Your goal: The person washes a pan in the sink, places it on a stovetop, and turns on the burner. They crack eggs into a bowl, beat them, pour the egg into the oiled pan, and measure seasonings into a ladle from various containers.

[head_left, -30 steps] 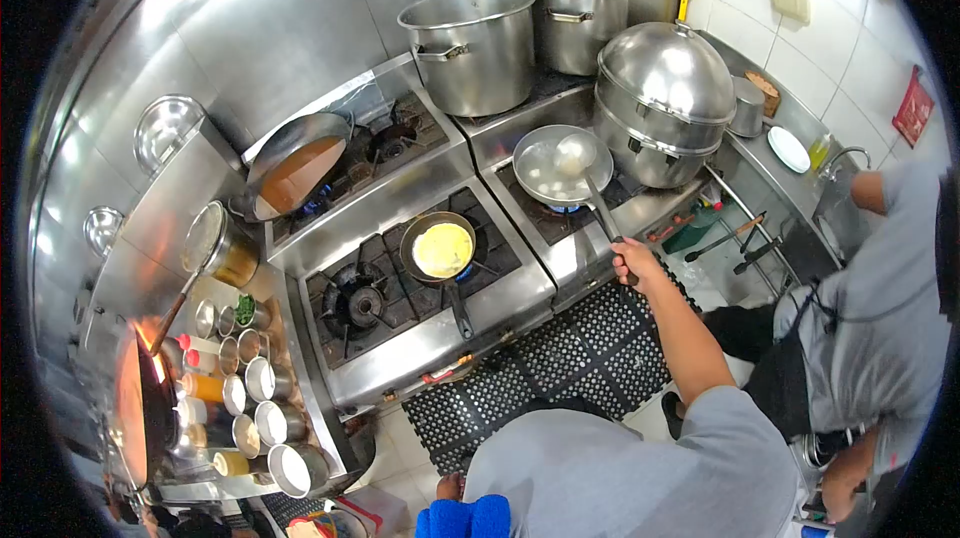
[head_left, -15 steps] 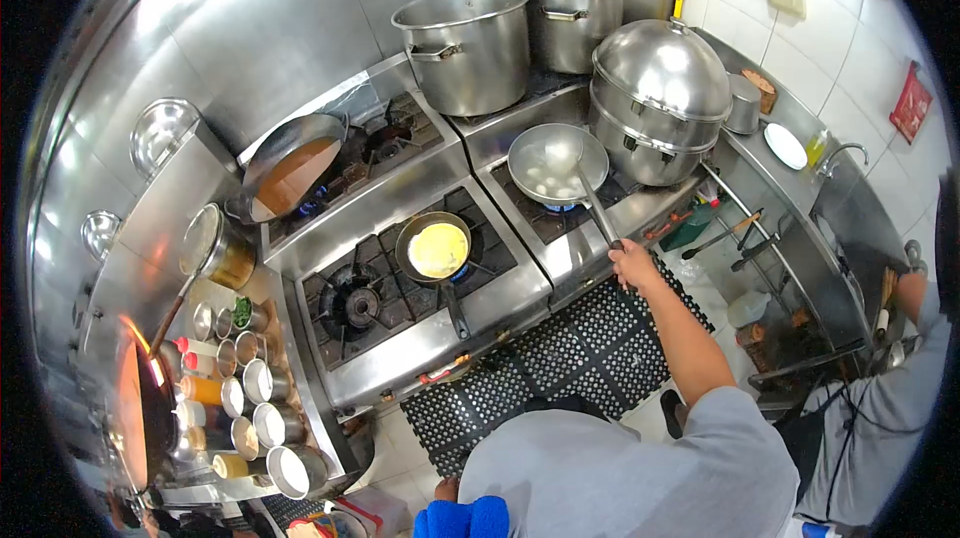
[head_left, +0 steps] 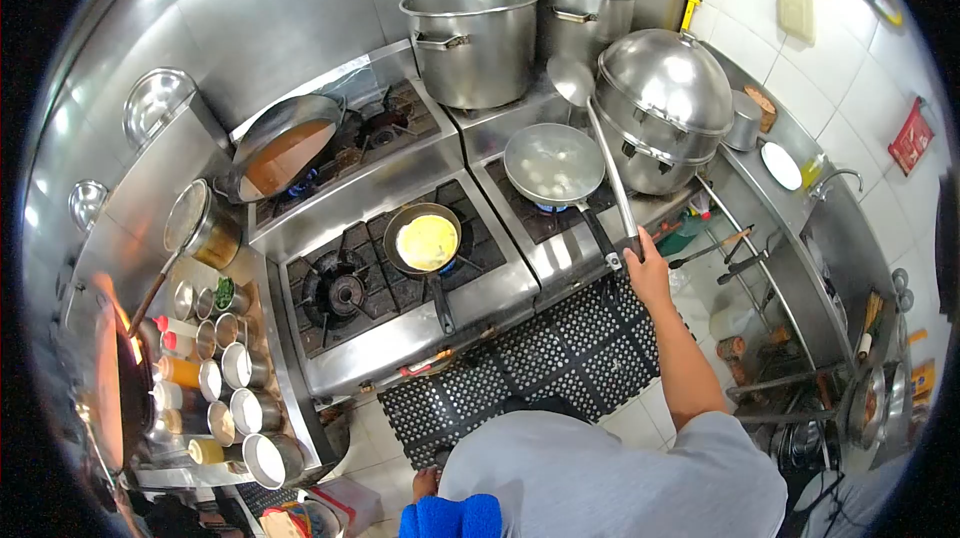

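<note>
My right hand (head_left: 647, 263) is closed round the handle of a long metal ladle (head_left: 571, 81), its bowl raised beside the domed steamer. Below the ladle, a pan (head_left: 553, 170) of clear liquid with pale round pieces sits over a blue flame, its black handle pointing toward my hand. To the left, a small frying pan (head_left: 422, 238) holds yellow egg on a lit burner. My left hand (head_left: 426, 483) hangs low beside a blue cloth (head_left: 450, 516); only part of it shows, and its fingers cannot be made out.
Two tall pots (head_left: 472, 43) and a domed steamer (head_left: 665, 88) stand at the back. A wok (head_left: 285, 148) of brown liquid is at the left rear. Several bottles and metal containers (head_left: 268, 460) line the left counter, near flames. A sink tap (head_left: 838, 178) is at right.
The ladle has come up out of the pan of liquid and now stands above and right of it. The other person at the right has moved down, mostly out of view.
</note>
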The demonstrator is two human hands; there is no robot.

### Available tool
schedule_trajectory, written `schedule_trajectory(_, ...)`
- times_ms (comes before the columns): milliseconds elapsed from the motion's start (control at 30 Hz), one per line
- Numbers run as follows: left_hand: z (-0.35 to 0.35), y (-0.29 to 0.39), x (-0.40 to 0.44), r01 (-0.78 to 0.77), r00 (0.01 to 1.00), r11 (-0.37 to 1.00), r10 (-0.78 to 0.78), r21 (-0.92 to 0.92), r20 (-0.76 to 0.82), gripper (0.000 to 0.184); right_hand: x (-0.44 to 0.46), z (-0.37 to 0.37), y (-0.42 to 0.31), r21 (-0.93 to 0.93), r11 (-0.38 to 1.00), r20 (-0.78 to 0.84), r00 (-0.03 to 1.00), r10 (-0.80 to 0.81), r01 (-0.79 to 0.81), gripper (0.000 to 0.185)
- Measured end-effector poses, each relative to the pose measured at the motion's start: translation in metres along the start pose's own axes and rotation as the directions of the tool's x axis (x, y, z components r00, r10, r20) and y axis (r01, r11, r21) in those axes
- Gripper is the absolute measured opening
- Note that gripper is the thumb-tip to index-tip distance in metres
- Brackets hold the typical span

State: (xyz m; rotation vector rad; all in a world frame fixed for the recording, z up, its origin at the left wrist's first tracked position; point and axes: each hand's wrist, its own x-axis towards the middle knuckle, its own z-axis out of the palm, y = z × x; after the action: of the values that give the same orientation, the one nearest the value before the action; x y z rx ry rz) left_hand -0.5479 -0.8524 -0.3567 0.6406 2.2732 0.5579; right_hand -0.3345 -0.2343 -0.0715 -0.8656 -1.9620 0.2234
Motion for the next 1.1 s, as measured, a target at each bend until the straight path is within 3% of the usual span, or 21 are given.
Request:
schedule_trajectory(33,0.003,-0.003,0.000,-0.069,0.997,0.995,0.070,0.065,-0.014,0.022,0.004,-0.005,-0.006,-0.001,1.000,0.001,1.000,-0.006,0.006,0.054)
schedule_trajectory(67,0.007,-0.006,0.000,-0.135,0.990,0.982,0.140,0.131,-0.028,0.022,0.008,-0.013,-0.012,0.385,0.821,0.259,0.904,0.341,-0.421,0.052)
schedule_trajectory(100,0.014,-0.011,0.005,-0.195,0.978,0.950,0.209,0.245,-0.029,0.021,0.015,-0.020,-0.022,0.549,0.354,0.594,0.652,0.472,-0.757,0.051)
schedule_trajectory(133,0.020,-0.017,0.010,-0.252,0.960,0.901,0.277,0.355,-0.023,0.019,0.018,-0.021,-0.033,0.607,0.206,0.612,0.617,0.494,-0.767,0.050)
schedule_trajectory(233,0.027,-0.029,0.018,-0.212,0.976,0.938,0.215,0.273,0.018,0.019,0.013,-0.021,-0.030,0.625,0.104,0.668,0.598,0.442,-0.774,0.049)
schedule_trajectory(267,0.030,-0.033,0.021,-0.175,0.984,0.918,0.162,0.357,0.068,0.021,0.011,-0.021,-0.029,0.620,0.085,0.668,0.582,0.464,-0.780,0.047)
schedule_trajectory(300,0.027,-0.030,0.019,-0.176,0.984,0.919,0.163,0.353,0.065,0.021,0.010,-0.021,-0.029,0.621,0.094,0.675,0.592,0.440,-0.778,0.046)
schedule_trajectory(400,0.018,-0.022,0.009,-0.153,0.987,0.981,0.156,0.118,-0.022,0.023,0.008,-0.016,-0.028,0.630,0.097,0.665,0.600,0.445,-0.770,0.043)
schedule_trajectory(467,0.017,-0.021,0.004,-0.150,0.985,0.987,0.154,0.050,-0.083,0.023,0.010,-0.010,-0.018,0.566,0.343,0.589,0.659,0.467,-0.749,0.042)
schedule_trajectory(500,0.016,-0.021,0.002,-0.149,0.983,0.988,0.151,0.030,-0.102,0.023,0.012,-0.006,-0.010,0.564,0.338,0.591,0.654,0.473,-0.754,0.042)
schedule_trajectory(567,0.016,-0.024,0.003,-0.096,0.993,0.995,0.098,0.021,-0.070,0.023,0.015,0.004,0.011,0.222,0.732,0.468,0.729,0.499,-0.644,0.047)
schedule_trajectory(600,0.014,-0.021,0.004,-0.042,0.998,0.999,0.040,-0.022,-0.053,0.023,0.015,0.011,0.026,0.007,0.797,0.442,0.717,0.540,-0.604,0.052)
schedule_trajectory(633,0.010,-0.013,0.005,0.051,0.998,0.993,-0.055,-0.108,-0.032,0.023,0.015,0.009,0.022,0.007,0.794,0.441,0.714,0.543,-0.608,0.052)
schedule_trajectory(700,0.003,0.004,0.005,0.240,0.969,0.919,-0.247,-0.311,0.018,0.025,0.019,0.006,0.011,-0.281,0.808,0.452,0.671,0.588,-0.519,0.050)
schedule_trajectory(733,0.005,0.007,0.003,0.295,0.952,0.885,-0.303,-0.360,0.034,0.026,0.013,0.008,0.011,-0.346,0.822,0.408,0.717,0.565,-0.452,0.050)
schedule_trajectory(833,0.022,-0.004,0.002,0.353,0.934,0.892,-0.352,-0.281,0.055,0.031,0.002,0.011,0.012,-0.393,0.769,0.325,0.706,0.629,-0.505,0.048)
schedule_trajectory(900,0.031,-0.007,-0.001,0.422,0.890,0.776,-0.454,-0.469,0.050,0.036,-0.005,0.014,0.022,-0.406,0.786,0.346,0.718,0.604,-0.466,0.047)
schedule_trajectory(933,0.022,-0.017,0.002,0.339,0.941,0.940,-0.336,-0.051,0.047,0.038,-0.007,0.017,0.028,-0.413,0.804,0.360,0.735,0.575,-0.427,0.047)
schedule_trajectory(1000,0.024,-0.029,0.002,0.312,0.950,0.950,-0.310,-0.033,0.041,0.038,-0.003,0.017,0.025,-0.419,0.821,0.372,0.751,0.546,-0.389,0.046)
schedule_trajectory(1067,0.020,-0.028,0.001,0.296,0.955,0.949,-0.291,-0.112,0.053,0.036,0.007,0.014,0.008,-0.209,0.680,0.545,0.494,0.677,-0.703,0.034)
schedule_trajectory(1100,0.014,-0.021,0.000,0.295,0.955,0.941,-0.288,-0.163,0.069,0.035,0.006,0.016,0.009,-0.207,0.681,0.546,0.495,0.676,-0.702,0.034)
